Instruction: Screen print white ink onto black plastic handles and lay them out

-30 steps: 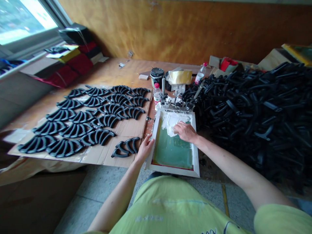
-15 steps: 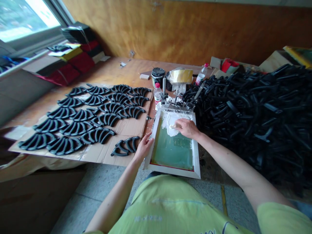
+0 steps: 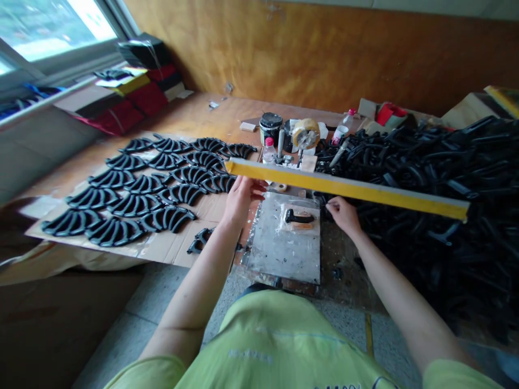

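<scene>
A screen-printing frame [image 3: 348,186] is raised and seen nearly edge-on as a long yellow and white bar. My left hand [image 3: 240,201] is just below its left end, fingers stretched to the right; whether it touches the frame I cannot tell. Under the frame lies a grey metal plate [image 3: 279,254]. A curved black plastic handle [image 3: 300,216] rests on a small pad on that plate. To the right of the plate is my right hand [image 3: 344,215], fingers closed together beside the heap of black parts. What these fingers hold, if anything, is too small to make out.
Rows of curved black handles [image 3: 117,202] lie on cardboard [image 3: 211,213] at the left. A high heap of black parts [image 3: 425,259] fills the right side. Behind the plate stand a black tub [image 3: 271,127], a tape roll [image 3: 306,134] and a red-capped bottle [image 3: 268,150].
The frame, lying flat before, has swung up and uncovered the plate and handle. My left hand moved forward; my right hand left the white ink and moved right.
</scene>
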`<state>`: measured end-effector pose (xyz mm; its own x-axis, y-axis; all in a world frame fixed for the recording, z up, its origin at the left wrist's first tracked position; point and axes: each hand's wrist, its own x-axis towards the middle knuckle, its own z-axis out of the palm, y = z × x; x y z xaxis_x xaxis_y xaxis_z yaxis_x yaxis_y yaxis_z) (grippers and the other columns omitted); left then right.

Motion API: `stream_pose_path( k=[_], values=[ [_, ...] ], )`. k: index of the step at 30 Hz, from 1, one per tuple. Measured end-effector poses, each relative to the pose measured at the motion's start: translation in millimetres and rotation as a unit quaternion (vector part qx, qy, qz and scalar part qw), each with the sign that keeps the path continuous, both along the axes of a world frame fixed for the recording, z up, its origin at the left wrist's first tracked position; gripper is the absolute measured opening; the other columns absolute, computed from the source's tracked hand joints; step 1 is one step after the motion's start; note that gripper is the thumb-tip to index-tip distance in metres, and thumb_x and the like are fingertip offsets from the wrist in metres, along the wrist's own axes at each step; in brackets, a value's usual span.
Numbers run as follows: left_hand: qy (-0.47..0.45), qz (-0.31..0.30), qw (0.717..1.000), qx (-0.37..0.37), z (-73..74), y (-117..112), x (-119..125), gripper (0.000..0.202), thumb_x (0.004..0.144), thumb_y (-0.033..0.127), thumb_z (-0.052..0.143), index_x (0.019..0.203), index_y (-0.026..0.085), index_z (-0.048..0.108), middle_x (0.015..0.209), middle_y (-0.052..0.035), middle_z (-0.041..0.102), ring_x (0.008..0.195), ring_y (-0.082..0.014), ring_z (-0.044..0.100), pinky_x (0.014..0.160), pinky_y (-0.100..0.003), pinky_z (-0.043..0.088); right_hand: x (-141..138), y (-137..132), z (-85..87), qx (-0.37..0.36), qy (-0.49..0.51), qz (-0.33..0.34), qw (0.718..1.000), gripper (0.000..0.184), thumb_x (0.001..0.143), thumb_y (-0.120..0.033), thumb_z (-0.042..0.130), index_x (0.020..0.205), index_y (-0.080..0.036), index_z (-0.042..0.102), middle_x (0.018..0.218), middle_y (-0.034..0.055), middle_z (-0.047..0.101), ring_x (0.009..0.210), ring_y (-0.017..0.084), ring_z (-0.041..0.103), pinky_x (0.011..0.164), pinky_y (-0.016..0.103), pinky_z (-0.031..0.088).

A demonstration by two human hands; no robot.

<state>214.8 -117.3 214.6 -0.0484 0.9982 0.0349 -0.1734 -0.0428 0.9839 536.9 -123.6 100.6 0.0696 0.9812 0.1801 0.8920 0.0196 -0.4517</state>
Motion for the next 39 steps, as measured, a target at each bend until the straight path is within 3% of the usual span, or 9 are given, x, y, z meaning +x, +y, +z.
stream_pose_path(
  k=[4, 7, 11, 14, 17, 22, 26, 33, 39],
  values=[
    [-0.023, 0.012, 1.000, -0.015, -10.8, -1, 5, 0.050, 0.089, 0.060, 0.045, 0.115, 0.020, 0.058, 0.086, -0.0024, 0.065, 0.072, -0.0120, 0.063, 0.060, -0.022, 0.049, -41, -21, -26.2, -0.036, -0.049, 0.159, 0.985, 0.032, 0.082, -0.019, 0.063, 0.114, -0.022, 0.065, 0.110, 0.0076, 0.066, 0.107, 0.024, 0.057, 0.095, 0.039, 0.044],
    [-0.012, -0.031, 0.995, -0.092, -38.3, -31, 3, 0.054, 0.086, 0.062, 0.050, 0.118, 0.019, 0.058, 0.089, -0.0053, 0.067, 0.071, -0.0126, 0.062, 0.055, -0.020, 0.047, -58, -27, -10.1, -0.036, -0.062, 0.183, 0.981, 0.019, 0.086, -0.018, 0.058, 0.102, -0.020, 0.068, 0.099, 0.0079, 0.063, 0.101, 0.024, 0.055, 0.095, 0.040, 0.043],
    [-0.034, -0.122, 0.952, -0.279, -77.8, -85, 7, 0.065, 0.079, 0.067, 0.056, 0.117, 0.014, 0.057, 0.096, -0.0129, 0.070, 0.078, -0.0196, 0.066, 0.053, -0.024, 0.049, -99, -43, 26.1, 0.029, -0.019, 0.253, 0.967, 0.018, 0.092, -0.023, 0.053, 0.103, -0.020, 0.067, 0.097, 0.0085, 0.061, 0.100, 0.025, 0.053, 0.093, 0.039, 0.044],
    [-0.110, -0.006, 0.952, -0.284, -102.0, -108, -5, 0.059, 0.077, 0.069, 0.056, 0.101, 0.016, 0.058, 0.088, -0.0087, 0.068, 0.078, -0.0193, 0.067, 0.055, -0.025, 0.051, -156, -58, 35.7, 0.041, -0.005, 0.357, 0.933, 0.022, 0.095, -0.029, 0.049, 0.106, -0.021, 0.067, 0.096, 0.0091, 0.062, 0.096, 0.024, 0.054, 0.089, 0.038, 0.044],
    [-0.103, 0.124, 0.951, -0.266, -127.0, -122, -49, 0.053, 0.075, 0.068, 0.059, 0.085, 0.016, 0.054, 0.076, -0.0036, 0.064, 0.067, -0.0144, 0.063, 0.053, -0.022, 0.049, -216, -59, 24.0, 0.016, 0.016, 0.428, 0.904, 0.028, 0.096, -0.037, 0.048, 0.110, -0.021, 0.066, 0.101, 0.0089, 0.064, 0.099, 0.023, 0.055, 0.091, 0.035, 0.044],
    [0.032, 0.272, 0.896, -0.349, -176.8, -147, -140, 0.054, 0.080, 0.071, 0.043, 0.086, 0.018, 0.050, 0.088, -0.0100, 0.068, 0.066, -0.0138, 0.062, 0.054, -0.024, 0.048, -296, -30, -18.6, -0.104, -0.055, 0.414, 0.903, 0.028, 0.097, -0.035, 0.045, 0.107, -0.021, 0.067, 0.101, 0.0100, 0.066, 0.103, 0.022, 0.058, 0.091, 0.033, 0.044],
    [0.103, 0.299, 0.861, -0.397, -206.1, -153, -169, 0.057, 0.083, 0.072, 0.030, 0.086, 0.019, 0.049, 0.082, -0.0113, 0.068, 0.061, -0.0142, 0.061, 0.054, -0.025, 0.048, -342, -19, -45.5, -0.205, -0.139, 0.371, 0.895, 0.034, 0.091, -0.041, 0.053, 0.115, -0.019, 0.062, 0.110, 0.0159, 0.063, 0.105, 0.028, 0.060, 0.085, 0.038, 0.048],
    [0.221, 0.248, 0.845, -0.420, -218.8, -142, -189, 0.058, 0.086, 0.067, 0.031, 0.075, 0.018, 0.060, 0.050, -0.0055, 0.059, 0.049, -0.0196, 0.058, 0.057, -0.031, 0.045, -365, -9, -64.1, -0.251, -0.126, 0.281, 0.918, 0.038, 0.080, -0.028, 0.055, 0.114, -0.012, 0.064, 0.114, 0.0198, 0.059, 0.099, 0.027, 0.065, 0.084, 0.033, 0.049],
    [0.297, 0.195, 0.827, -0.436, -222.4, -138, -197, 0.060, 0.090, 0.060, 0.029, 0.058, 0.019, 0.060, 0.044, -0.0069, 0.058, 0.046, -0.0209, 0.058, 0.063, -0.033, 0.045, -370, 5, -60.2, -0.241, -0.129, 0.301, 0.914, 0.039, 0.080, -0.029, 0.055, 0.116, -0.016, 0.064, 0.115, 0.0176, 0.058, 0.102, 0.028, 0.064, 0.086, 0.035, 0.049]
  ],
)
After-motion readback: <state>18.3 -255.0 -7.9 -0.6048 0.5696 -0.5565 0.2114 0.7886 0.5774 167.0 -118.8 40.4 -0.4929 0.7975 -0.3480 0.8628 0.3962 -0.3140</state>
